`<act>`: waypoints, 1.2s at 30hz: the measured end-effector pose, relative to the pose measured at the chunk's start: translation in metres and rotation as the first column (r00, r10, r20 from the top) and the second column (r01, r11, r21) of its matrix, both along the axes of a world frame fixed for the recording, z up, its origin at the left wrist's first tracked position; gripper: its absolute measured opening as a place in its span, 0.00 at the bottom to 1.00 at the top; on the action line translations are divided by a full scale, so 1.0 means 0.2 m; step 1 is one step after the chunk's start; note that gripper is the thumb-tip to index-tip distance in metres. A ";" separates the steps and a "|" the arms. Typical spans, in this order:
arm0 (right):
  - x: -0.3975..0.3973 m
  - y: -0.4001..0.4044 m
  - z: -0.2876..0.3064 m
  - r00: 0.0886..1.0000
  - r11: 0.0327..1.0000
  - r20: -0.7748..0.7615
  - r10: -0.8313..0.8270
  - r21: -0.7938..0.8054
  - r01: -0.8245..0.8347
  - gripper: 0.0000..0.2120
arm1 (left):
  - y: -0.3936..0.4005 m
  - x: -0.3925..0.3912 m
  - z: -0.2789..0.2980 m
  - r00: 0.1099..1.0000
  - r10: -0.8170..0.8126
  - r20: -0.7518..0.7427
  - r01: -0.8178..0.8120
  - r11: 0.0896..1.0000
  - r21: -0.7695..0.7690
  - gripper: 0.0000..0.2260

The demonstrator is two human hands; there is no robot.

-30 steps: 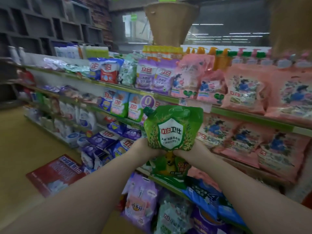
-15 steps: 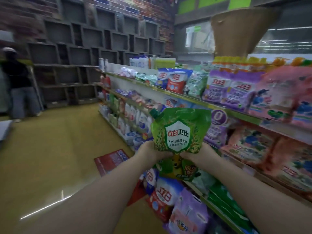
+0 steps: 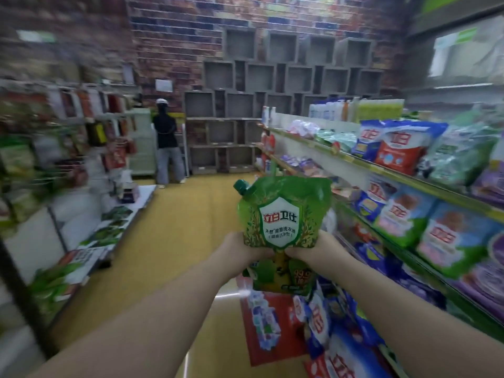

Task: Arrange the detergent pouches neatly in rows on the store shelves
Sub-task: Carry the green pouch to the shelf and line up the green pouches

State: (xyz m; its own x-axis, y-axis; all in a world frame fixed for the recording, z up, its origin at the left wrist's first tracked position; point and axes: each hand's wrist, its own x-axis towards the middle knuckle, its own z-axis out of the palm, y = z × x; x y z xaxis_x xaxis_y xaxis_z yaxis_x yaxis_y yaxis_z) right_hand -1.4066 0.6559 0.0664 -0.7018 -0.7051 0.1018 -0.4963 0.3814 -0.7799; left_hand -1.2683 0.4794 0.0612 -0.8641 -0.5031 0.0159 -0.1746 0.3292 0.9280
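Here the green pouch [image 3: 283,214] stands upright in mid-aisle, clear of the shelves [image 3: 381,166]; your left hand [image 3: 240,251] and right hand [image 3: 313,248] each pinch its lower edge, likely keeping the label facing you.

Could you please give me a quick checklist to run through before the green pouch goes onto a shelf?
1. Grip: left hand and right hand both hold the green pouch at its lower half: ok.
2. Pouch upright, label facing the person: ok.
3. Cap on the spout: ok; whether it is tight, cannot tell.
4. Pouch over a shelf: not ok; it is held above the aisle floor, with the shelves off to the right.
5. Free slot among green pouches: cannot tell; none shows clearly.
6. Aisle ahead: ok; another person stands at the far end.
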 end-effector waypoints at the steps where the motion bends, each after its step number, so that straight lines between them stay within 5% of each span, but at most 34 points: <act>1: -0.06 -0.06 0.01 0.999 0.999 0.001 0.033 -0.006 -0.033 0.14 | -0.03 -0.03 0.02 0.999 0.035 -0.001 -0.035 0.999 -0.007 0.11; 7: -0.37 -0.37 0.08 0.989 0.989 0.030 0.146 -0.015 -0.146 0.18 | -0.21 -0.22 0.10 0.974 0.226 -0.003 -0.225 0.972 -0.061 0.10; 15: -0.65 -0.73 0.10 0.964 0.964 0.028 0.264 -0.027 -0.263 0.11 | -0.48 -0.44 0.11 0.955 0.295 -0.004 -0.295 0.953 -0.074 0.16; 20: -0.79 -1.01 0.09 0.963 0.964 0.051 0.266 0.000 -0.266 0.14 | -0.75 -0.58 0.07 0.960 0.279 -0.035 -0.280 0.959 -0.048 0.10; 36: -1.23 -2.12 0.23 0.982 0.981 0.055 0.180 -0.079 -0.175 0.17 | -1.97 -1.12 0.21 0.983 0.170 -0.070 -0.174 0.983 -0.057 0.19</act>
State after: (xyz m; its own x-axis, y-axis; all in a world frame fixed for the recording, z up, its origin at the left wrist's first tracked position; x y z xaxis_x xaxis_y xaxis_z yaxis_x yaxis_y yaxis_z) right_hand -1.6522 0.2328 0.1115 -0.5726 -0.8113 0.1178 -0.5008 0.2323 -0.8338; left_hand -1.4923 0.0864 0.1033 -0.7610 -0.6403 0.1048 -0.1742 0.3573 0.9176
